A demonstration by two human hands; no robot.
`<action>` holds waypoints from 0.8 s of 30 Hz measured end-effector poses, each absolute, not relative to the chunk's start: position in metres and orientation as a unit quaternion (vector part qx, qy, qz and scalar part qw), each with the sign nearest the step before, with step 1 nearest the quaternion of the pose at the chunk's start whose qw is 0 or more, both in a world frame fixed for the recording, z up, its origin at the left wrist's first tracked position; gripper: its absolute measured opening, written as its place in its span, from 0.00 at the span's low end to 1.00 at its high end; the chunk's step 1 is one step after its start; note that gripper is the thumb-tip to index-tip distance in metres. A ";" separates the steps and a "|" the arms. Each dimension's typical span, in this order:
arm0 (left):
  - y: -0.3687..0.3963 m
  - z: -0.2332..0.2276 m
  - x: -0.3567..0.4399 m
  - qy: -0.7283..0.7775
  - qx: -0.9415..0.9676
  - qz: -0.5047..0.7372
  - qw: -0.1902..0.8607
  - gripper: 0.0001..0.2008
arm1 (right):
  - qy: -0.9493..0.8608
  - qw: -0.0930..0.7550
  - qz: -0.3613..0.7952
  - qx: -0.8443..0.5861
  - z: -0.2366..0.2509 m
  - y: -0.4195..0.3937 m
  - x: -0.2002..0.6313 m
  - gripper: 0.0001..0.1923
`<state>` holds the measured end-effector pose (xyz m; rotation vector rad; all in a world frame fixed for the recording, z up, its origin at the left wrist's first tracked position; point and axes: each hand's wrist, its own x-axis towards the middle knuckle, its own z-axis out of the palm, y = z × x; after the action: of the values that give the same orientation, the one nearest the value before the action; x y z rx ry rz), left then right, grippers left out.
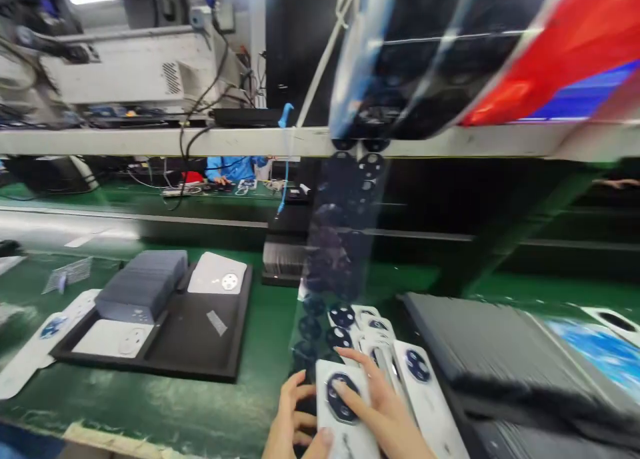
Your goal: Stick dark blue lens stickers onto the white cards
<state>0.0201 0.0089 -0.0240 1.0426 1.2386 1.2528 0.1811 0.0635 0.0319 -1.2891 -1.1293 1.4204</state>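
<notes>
1. I hold a white, flat, rectangular phone-shaped panel [353, 438] in both hands at the lower middle of the view, above the green work surface [273, 352].
2. My left hand [290, 416] grips its left side, thumb over the lower front, fingers bent along the edge.
3. My right hand [387, 409] pinches it from the right, thumb pressed on the dark blue, rounded camera disc [345, 412], forefinger reaching past the top edge.
4. Just behind lies an overlapping pile of white panels with dark discs [377, 326]; beside my right hand rests another white panel with a dark round disc [430, 396].
5. A clear film strip bearing dark discs [343, 226] hangs down behind my hands from a blurred, glossy dark roll [425, 59].
6. To the right, a thick stack of grey sheets [495, 332] sits near a blue-and-white printed sheet [595, 349].
7. Well to the left, a shallow black tray [195, 366] carries a stack of slate-grey sheets [145, 279] and two white cards with round rings [215, 272].
8. Beyond the long white beam [150, 141], a co-worker's blue sleeve [235, 166] shows.
</notes>
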 end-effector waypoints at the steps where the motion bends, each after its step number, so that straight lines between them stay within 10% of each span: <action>1: 0.012 -0.025 0.029 0.518 0.425 0.513 0.537 0.34 | -0.439 0.450 0.602 -0.493 0.033 0.062 0.174 0.28; 17: 0.003 -0.012 0.048 0.527 0.321 0.538 0.574 0.32 | -0.354 0.452 0.689 -0.443 0.020 0.042 0.165 0.30; 24: 0.012 -0.008 0.040 0.558 0.233 0.596 0.529 0.27 | -0.542 0.532 0.419 -0.498 -0.037 0.018 0.154 0.33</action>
<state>0.0403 0.0115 -0.0084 0.5569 1.3319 1.4240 0.1544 0.0182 -0.0368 -1.1879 -1.2938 0.9988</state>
